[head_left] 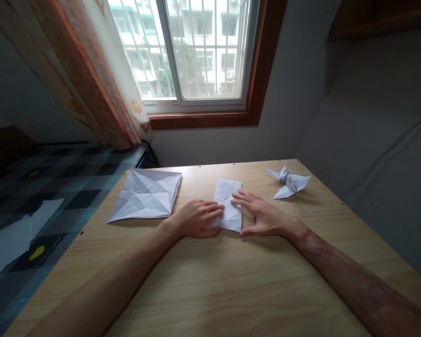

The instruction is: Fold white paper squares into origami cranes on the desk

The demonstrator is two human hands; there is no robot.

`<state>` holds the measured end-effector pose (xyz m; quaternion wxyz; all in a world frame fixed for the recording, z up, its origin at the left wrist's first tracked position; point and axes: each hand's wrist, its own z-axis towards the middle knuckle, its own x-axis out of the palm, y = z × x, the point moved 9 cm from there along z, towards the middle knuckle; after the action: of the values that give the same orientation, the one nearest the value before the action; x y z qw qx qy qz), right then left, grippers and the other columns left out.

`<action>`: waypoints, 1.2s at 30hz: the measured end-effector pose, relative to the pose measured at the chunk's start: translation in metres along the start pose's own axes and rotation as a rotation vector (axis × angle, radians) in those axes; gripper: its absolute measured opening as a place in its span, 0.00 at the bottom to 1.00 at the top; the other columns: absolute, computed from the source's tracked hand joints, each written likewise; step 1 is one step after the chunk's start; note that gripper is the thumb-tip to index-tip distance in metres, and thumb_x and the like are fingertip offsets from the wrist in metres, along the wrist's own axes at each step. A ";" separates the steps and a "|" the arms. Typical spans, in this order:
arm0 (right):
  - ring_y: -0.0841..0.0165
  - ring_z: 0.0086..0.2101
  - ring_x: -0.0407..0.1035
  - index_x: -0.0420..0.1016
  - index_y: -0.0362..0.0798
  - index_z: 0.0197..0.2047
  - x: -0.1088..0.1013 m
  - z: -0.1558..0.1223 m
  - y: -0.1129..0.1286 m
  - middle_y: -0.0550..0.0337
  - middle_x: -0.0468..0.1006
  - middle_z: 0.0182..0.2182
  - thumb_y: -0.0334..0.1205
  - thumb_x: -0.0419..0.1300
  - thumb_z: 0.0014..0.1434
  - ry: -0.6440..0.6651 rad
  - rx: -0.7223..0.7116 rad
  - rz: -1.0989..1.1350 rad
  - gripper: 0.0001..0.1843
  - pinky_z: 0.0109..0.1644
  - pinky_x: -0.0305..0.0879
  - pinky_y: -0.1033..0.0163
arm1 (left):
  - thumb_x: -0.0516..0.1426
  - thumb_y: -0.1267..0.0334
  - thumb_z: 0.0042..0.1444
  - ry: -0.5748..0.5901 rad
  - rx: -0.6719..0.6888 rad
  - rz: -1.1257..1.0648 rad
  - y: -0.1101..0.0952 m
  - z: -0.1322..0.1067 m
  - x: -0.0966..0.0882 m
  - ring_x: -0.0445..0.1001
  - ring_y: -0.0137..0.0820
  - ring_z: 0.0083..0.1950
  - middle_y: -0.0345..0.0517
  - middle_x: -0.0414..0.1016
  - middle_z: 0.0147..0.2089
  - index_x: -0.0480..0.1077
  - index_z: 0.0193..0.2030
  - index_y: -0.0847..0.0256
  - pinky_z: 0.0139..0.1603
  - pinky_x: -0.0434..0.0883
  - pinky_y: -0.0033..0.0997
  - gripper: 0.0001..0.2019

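Observation:
A folded white sheet of paper (228,191), creased and rectangular, lies on the wooden table between my hands. My left hand (199,218) rests over its left edge, fingers stretched out and pressing on it. From the other side, my right hand (261,213) touches the paper's right edge with its fingertips; its fingers are spread and the thumb sits near the lower right corner. The part of the paper under my left fingers is hidden.
Creased square sheets of white paper (147,194) lie at the table's left. Two paper cranes (293,185) stand at the back right. Left of the table (210,285) is a checked bed (87,164) with white paper (14,243) on it. A window (203,51) is behind.

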<state>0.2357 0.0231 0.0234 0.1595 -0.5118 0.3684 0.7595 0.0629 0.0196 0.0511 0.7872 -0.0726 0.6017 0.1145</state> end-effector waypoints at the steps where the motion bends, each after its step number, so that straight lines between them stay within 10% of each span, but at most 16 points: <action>1: 0.46 0.79 0.51 0.62 0.55 0.81 0.000 0.000 0.000 0.46 0.59 0.80 0.65 0.76 0.58 -0.003 -0.018 -0.002 0.55 0.82 0.50 0.38 | 0.57 0.49 0.72 -0.024 0.020 0.010 -0.002 -0.001 0.001 0.86 0.46 0.57 0.58 0.85 0.62 0.80 0.56 0.60 0.52 0.82 0.40 0.19; 11: 0.51 0.60 0.77 0.81 0.51 0.64 -0.008 0.004 0.018 0.46 0.83 0.62 0.34 0.59 0.73 -0.216 -0.145 -0.152 0.20 0.66 0.74 0.42 | 0.65 0.33 0.60 -0.154 0.018 -0.099 0.004 -0.007 -0.004 0.87 0.47 0.55 0.58 0.85 0.62 0.76 0.64 0.61 0.58 0.82 0.45 0.37; 17: 0.57 0.53 0.81 0.84 0.53 0.57 -0.014 -0.001 0.020 0.51 0.85 0.56 0.30 0.59 0.69 -0.290 -0.171 0.025 0.19 0.61 0.77 0.51 | 0.57 0.66 0.66 -0.141 -0.113 -0.248 0.023 -0.006 0.003 0.85 0.40 0.56 0.50 0.86 0.58 0.79 0.60 0.57 0.61 0.78 0.41 0.18; 21: 0.57 0.47 0.81 0.85 0.52 0.48 -0.015 0.000 0.020 0.50 0.86 0.48 0.39 0.62 0.71 -0.295 -0.111 0.105 0.09 0.55 0.78 0.53 | 0.58 0.61 0.70 -0.180 -0.261 -0.403 0.031 -0.006 0.005 0.84 0.37 0.46 0.48 0.87 0.45 0.82 0.49 0.57 0.50 0.78 0.34 0.11; 25: 0.54 0.49 0.81 0.81 0.50 0.51 -0.014 0.002 0.005 0.49 0.87 0.48 0.45 0.62 0.74 -0.327 0.020 0.263 0.11 0.57 0.77 0.51 | 0.59 0.53 0.72 -0.221 -0.488 -0.557 0.040 -0.007 0.013 0.78 0.33 0.37 0.45 0.82 0.36 0.80 0.41 0.61 0.37 0.73 0.29 0.15; 36: 0.61 0.45 0.79 0.40 0.54 0.85 0.004 0.001 -0.027 0.56 0.79 0.46 0.40 0.67 0.67 -0.395 0.170 0.450 0.54 0.56 0.79 0.52 | 0.65 0.56 0.65 -0.269 -0.733 -0.471 0.051 -0.016 0.023 0.76 0.31 0.32 0.39 0.79 0.41 0.61 0.68 0.58 0.33 0.68 0.30 0.29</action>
<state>0.2505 0.0420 0.0095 0.0980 -0.2447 0.4966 0.8270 0.0403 0.0668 0.0260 0.7854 -0.4655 0.3808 0.1464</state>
